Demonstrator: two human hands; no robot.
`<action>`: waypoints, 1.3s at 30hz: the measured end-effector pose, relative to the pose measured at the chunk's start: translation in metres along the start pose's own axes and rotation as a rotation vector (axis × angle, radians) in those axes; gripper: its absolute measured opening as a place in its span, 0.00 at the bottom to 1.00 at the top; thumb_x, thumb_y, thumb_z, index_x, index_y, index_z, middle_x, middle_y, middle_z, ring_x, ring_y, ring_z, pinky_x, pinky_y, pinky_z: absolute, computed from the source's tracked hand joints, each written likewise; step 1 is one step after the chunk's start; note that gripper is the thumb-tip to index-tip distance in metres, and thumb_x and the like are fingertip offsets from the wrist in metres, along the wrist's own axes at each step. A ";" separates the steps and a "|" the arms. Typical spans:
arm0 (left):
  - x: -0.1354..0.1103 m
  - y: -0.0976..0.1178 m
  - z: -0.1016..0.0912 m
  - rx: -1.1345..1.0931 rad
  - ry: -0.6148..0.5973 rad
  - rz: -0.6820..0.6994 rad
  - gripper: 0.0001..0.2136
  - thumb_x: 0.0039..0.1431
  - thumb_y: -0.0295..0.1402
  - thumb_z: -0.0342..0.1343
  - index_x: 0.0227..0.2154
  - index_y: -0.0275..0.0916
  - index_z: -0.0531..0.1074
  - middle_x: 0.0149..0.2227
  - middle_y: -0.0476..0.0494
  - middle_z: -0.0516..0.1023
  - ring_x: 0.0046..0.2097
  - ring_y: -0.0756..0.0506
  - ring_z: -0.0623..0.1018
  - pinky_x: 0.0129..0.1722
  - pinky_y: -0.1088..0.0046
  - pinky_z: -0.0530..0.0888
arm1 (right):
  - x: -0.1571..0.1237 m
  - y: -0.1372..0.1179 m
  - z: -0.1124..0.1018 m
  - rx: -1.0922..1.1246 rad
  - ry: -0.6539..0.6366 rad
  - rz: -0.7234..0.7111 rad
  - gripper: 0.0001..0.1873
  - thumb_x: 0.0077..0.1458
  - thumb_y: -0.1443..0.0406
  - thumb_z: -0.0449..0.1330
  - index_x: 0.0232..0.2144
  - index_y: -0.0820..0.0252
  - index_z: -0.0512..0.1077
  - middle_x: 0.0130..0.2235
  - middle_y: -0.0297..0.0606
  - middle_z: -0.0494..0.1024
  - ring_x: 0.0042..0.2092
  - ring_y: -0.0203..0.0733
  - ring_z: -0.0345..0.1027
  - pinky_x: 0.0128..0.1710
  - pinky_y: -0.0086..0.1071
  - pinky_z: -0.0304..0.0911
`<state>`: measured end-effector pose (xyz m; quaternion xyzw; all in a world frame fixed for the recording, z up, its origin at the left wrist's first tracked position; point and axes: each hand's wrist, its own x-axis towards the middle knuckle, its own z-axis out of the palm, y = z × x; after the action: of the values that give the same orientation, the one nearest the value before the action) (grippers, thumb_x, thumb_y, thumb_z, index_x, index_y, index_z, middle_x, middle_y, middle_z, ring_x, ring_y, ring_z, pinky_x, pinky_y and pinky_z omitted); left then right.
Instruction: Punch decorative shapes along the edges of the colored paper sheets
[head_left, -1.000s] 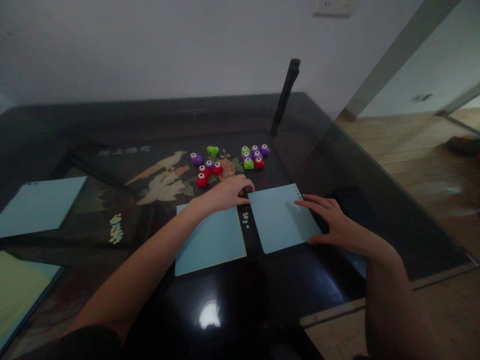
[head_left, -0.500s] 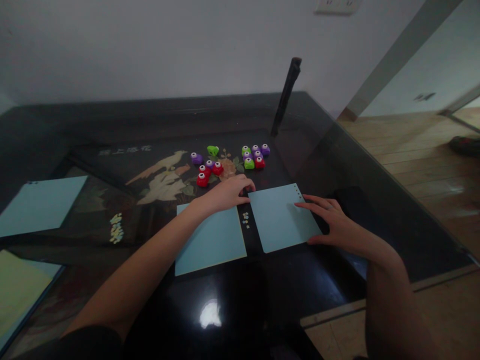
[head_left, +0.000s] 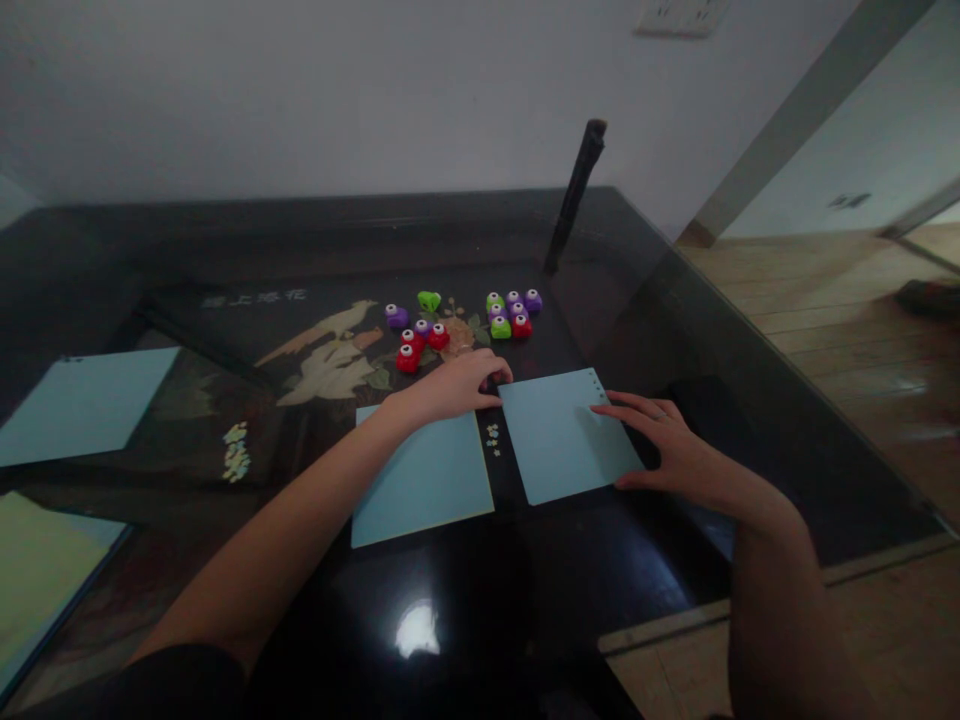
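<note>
A light blue sheet of paper [head_left: 566, 445] lies on the dark table, with a row of small punched holes near its top right corner. My left hand [head_left: 472, 383] is at that sheet's top left corner, fingers curled and thumb and fingertips pinching at the corner. At the right edge, my right hand [head_left: 656, 435] has its fingers spread, fingertips on the paper and thumb by the lower corner. Under my left wrist is a second blue sheet [head_left: 431, 485]. Tiny paper cut-outs [head_left: 493, 438] lie between the two sheets.
Beyond my hands sit two groups of small craft punches, a mixed one [head_left: 416, 335] and another [head_left: 512, 312], in red, purple and green. More cut-outs [head_left: 235, 452], a blue sheet [head_left: 94, 400] and yellow paper [head_left: 45, 570] lie left. A dark post [head_left: 576, 195] stands behind.
The view has shifted very slightly. Both hands and the sheet keep the same places on the table.
</note>
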<state>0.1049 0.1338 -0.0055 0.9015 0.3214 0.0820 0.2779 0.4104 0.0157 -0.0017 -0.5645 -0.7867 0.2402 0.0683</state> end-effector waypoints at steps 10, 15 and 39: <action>-0.005 0.010 -0.011 0.350 -0.009 0.164 0.15 0.56 0.32 0.57 0.46 0.42 0.66 0.49 0.43 0.69 0.46 0.42 0.72 0.35 0.72 0.67 | 0.006 -0.006 -0.002 0.183 0.134 0.077 0.27 0.53 0.54 0.58 0.55 0.48 0.64 0.58 0.41 0.65 0.57 0.54 0.58 0.48 0.49 0.67; -0.004 0.012 -0.010 0.466 -0.021 0.248 0.12 0.57 0.33 0.57 0.44 0.41 0.67 0.48 0.43 0.71 0.46 0.42 0.73 0.40 0.69 0.68 | 0.008 -0.009 0.001 0.257 0.173 0.124 0.26 0.53 0.54 0.58 0.54 0.51 0.65 0.56 0.43 0.68 0.50 0.50 0.66 0.47 0.47 0.68; -0.004 0.013 -0.013 0.413 -0.001 0.218 0.12 0.57 0.32 0.57 0.44 0.41 0.68 0.48 0.44 0.72 0.43 0.44 0.74 0.37 0.71 0.68 | 0.010 -0.008 0.001 0.325 0.165 0.175 0.25 0.53 0.54 0.59 0.53 0.52 0.67 0.50 0.44 0.71 0.43 0.48 0.70 0.42 0.45 0.70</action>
<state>0.1043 0.1287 0.0130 0.9687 0.2318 0.0437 0.0773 0.3997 0.0221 -0.0009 -0.6302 -0.6772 0.3219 0.2017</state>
